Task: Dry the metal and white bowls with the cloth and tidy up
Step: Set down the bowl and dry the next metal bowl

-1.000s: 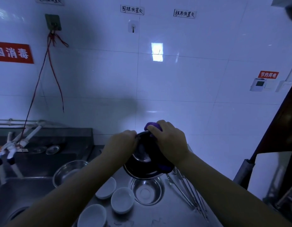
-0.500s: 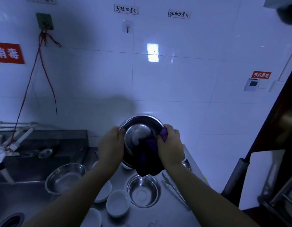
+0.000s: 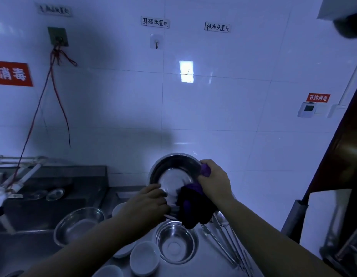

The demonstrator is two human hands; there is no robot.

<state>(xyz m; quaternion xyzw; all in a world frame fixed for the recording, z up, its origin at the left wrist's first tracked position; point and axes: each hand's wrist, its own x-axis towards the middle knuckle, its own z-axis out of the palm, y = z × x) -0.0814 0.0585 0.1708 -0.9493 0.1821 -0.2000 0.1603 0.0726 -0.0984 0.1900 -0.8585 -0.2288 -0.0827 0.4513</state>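
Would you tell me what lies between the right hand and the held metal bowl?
In the head view, a purple cloth lies between the right hand and the metal bowl.

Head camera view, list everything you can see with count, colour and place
held metal bowl: 1, silver, tilted above the counter
cloth: 1, purple, at the held bowl's right rim
metal bowls on counter: 2, silver, one below the hands, one by the sink
white bowls: at least 3, white, front of the counter
utensils: several, metal, right side of the counter
wall hook: 1, white, tiled wall
left hand: holds the bowl's lower rim
right hand: grips the cloth
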